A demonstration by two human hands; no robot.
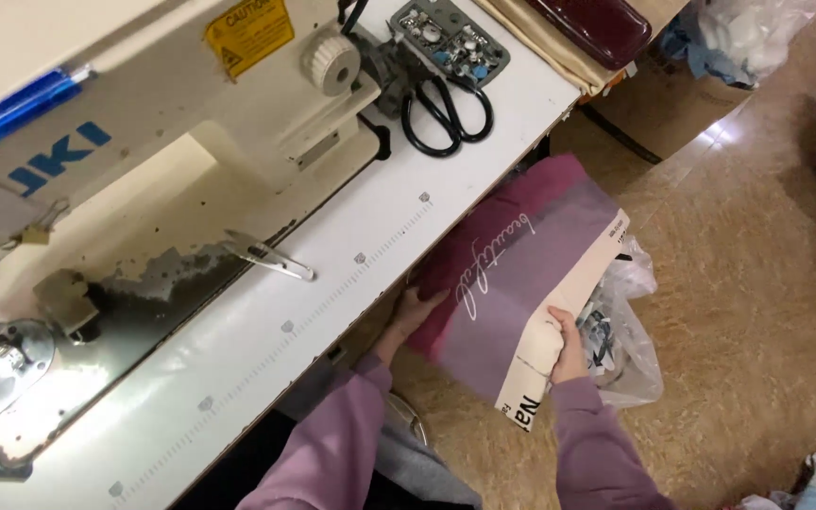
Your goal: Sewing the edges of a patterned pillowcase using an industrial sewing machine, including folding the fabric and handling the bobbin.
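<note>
Holding a clear plastic packet [521, 283] with a folded magenta garment inside, the person keeps it low beside the counter [332, 283], just off its front edge and above the floor [757, 312]. The packet is tilted, its cream card end toward the right hand [559, 345], its far end near the counter's underside. The left hand [416, 312] sits at the packet's near left edge, fingers curled against the dark pink fabric side; the thumb is hidden, so I cannot tell how firmly it pinches. The right hand's fingers are closed around the pale card end, clamped on the packet from below and behind.

To handle it well from here, I would judge that both grips should stay near opposite edges so the slick film does not sag or slide, and that the packet wants to be kept level and clear of the counter's edge as it moves.

Just beyond the right hand, a crumpled clear bag [630, 331] with printed scraps lies on the floor, touching or nearly touching the packet's corner. Up on the counter stands a cream industrial sewing machine [144, 161], with a small metal clip or tweezers [271, 255] lying in front of it. Farther along rest black-handled scissors [446, 109] beside a grey tray of small parts [450, 38]. A dark red case [597, 24] sits at the counter's far end, and a cardboard box [672, 104] stands on the floor beyond.
</note>
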